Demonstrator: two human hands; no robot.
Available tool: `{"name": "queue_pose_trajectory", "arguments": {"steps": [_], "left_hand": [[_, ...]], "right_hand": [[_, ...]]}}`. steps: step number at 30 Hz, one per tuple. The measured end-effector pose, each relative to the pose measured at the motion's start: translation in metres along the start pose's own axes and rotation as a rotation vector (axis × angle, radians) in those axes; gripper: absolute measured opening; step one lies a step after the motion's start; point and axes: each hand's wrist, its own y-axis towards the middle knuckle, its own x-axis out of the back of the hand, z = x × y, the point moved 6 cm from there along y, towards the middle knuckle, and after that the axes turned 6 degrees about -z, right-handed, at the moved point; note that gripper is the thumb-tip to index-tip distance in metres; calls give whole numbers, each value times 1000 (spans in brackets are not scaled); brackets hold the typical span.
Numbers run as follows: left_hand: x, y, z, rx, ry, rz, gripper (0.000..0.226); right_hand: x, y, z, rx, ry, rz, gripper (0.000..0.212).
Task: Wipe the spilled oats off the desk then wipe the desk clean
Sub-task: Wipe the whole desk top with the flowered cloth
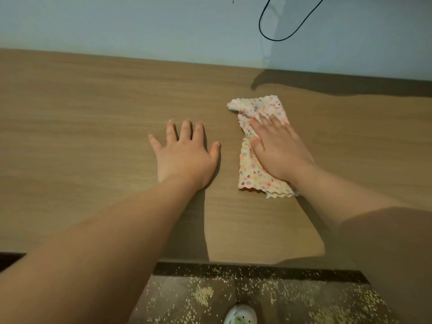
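— Cloth first: where does it lie?

— On the wooden desk, right of the middle. It is a folded, speckled rag with wavy edges, running from the back of the desk toward the front. Its far end is bunched and uncovered. Its near corner sticks out from under the wrist.

— What holds it there?

— The right hand lies flat on top of it, palm down. Its fingers are straight and close together, pointing up and to the left, and they press the cloth to the desk. Nothing is curled or pinched.

— And the other hand?

— The left hand rests palm down on bare desk just beside the cloth, apart from it. Its fingers are straight and spread, with the thumb out toward the cloth.

— Where are the oats?

— Scattered over the floor below the desk's front edge. They are thickest in a small heap left of a light shoe, and some grains lie on the dark strip under that edge.

— Anything behind?

— A black cable hangs in a loop against the pale wall, upper right.
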Motion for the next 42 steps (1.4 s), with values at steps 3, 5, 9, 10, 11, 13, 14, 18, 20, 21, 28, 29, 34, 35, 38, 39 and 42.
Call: {"name": "queue_pose_trajectory", "arguments": {"steps": [3, 5, 9, 10, 11, 13, 14, 18, 20, 21, 28, 29, 34, 35, 38, 39, 42], "left_hand": [[3, 0, -1, -11, -1, -11, 63], [4, -1, -1, -13, -10, -15, 63], [4, -3, -2, -22, -12, -7, 63], [4, -2, -2, -23, -8, 0, 63], [4, -2, -1, -22, -5, 6, 64], [3, -2, 0, -29, -2, 3, 64], [2, -2, 0, -32, -2, 3, 65], [1, -2, -1, -28, 22, 14, 65], [2, -2, -1, -24, 30, 15, 65], [2, -2, -1, -20, 29, 16, 66], [3, -3, -1, -7, 34, 47, 69], [3, -2, -1, -4, 32, 49, 69], [3, -2, 1, 3, 17, 45, 72], [3, -2, 1, 4, 16, 41, 71], [3, -1, 1, 3, 4, 52, 65], [2, -1, 0, -1, 2, 56, 65], [2, 0, 2, 4, -14, 59, 60]], "right_hand": [[3, -43, -2, 24, -13, 21, 52], [4, -69, -5, 59, -24, 38, 52], [5, -82, -24, -25, -31, 42, 52], [5, -77, -30, -72, -27, 32, 53], [5, -69, -36, -125, -25, 24, 53], [5, -50, -51, -229, -26, 7, 55], [3, -41, -59, -274, -27, 3, 55], [-2, 2, -84, -402, -18, -22, 58], [-2, 26, -93, -433, 4, -36, 58], [0, 39, -97, -432, 25, -54, 59], [14, 117, -101, -309, 90, -143, 46], [13, 127, -95, -280, 78, -139, 42], [6, 175, -48, -96, 106, -95, 43], [5, 181, -40, -61, 128, -88, 44], [5, 177, -25, 53, 163, -69, 44], [4, 169, -22, 88, 182, -64, 44], [6, 135, -6, 196, 224, -44, 44]]}}
